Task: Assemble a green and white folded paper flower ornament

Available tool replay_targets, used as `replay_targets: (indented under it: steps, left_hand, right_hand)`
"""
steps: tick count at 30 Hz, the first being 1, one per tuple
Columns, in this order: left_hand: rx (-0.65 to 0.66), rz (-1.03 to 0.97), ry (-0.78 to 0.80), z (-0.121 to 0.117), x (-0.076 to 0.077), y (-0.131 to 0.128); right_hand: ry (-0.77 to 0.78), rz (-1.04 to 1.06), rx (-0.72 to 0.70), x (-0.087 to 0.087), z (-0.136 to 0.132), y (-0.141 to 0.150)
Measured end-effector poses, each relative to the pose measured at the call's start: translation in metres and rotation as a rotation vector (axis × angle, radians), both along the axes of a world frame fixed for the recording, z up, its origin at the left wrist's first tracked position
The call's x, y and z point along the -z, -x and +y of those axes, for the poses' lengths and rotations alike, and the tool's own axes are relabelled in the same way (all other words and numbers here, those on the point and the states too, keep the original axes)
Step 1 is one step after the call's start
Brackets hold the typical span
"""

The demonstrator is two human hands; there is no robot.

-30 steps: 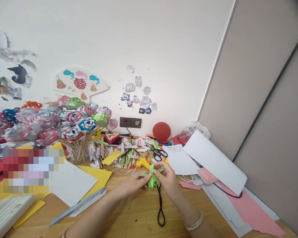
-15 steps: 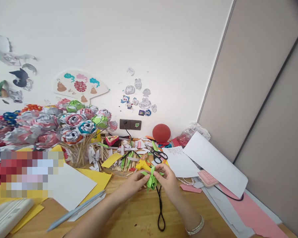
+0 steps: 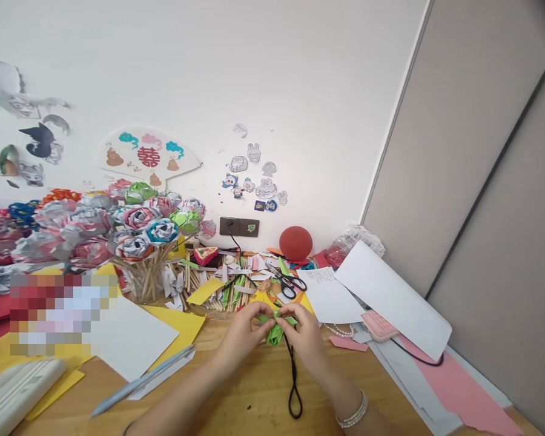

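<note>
A folded green paper flower is held between my two hands above the near middle of the wooden table. My left hand pinches its left side with thumb and fingertips. From the right, my right hand pinches the same piece, and the fingertips of both hands nearly meet at its top. Just behind them lies a yellow glue gun, partly hidden by my hands. A looped black cord runs toward me from under the flower. Black-handled scissors lie beyond my right hand.
Paper roses on sticks crowd the back left. Paper scraps and wooden sticks cover the back. A light-blue pen and white sheet lie left. A red balloon, pink calculator and white board stand right.
My left hand has moved up and inward, its fingers now curled over the top of the green flower. My right fingers have drawn closer to the left ones. The view has shifted slightly.
</note>
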State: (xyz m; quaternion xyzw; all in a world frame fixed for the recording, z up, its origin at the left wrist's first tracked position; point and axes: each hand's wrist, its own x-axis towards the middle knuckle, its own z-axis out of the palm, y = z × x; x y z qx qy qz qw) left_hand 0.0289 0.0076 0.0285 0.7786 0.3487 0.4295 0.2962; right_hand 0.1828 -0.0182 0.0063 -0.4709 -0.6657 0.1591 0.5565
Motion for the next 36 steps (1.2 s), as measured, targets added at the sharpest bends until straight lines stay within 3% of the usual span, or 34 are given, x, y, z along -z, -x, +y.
replay_targets:
  steps: [8, 15, 20, 36]
  left_hand:
    - [0.005, 0.072, -0.045, 0.0, -0.005, 0.003]
    - [0.075, 0.161, 0.097, 0.005, -0.01, 0.006]
    - [0.098, 0.123, 0.191, 0.005, -0.009, 0.006]
    - [0.218, 0.089, 0.321, 0.027, 0.023, 0.007]
  right_hand:
    - [0.076, 0.08, -0.055, -0.002, 0.0, 0.0]
    - [0.235, 0.207, -0.155, -0.001, 0.005, 0.001]
    - [0.264, 0.237, -0.175, 0.001, 0.006, 0.0]
    - [0.321, 0.173, -0.165, 0.007, 0.007, 0.0]
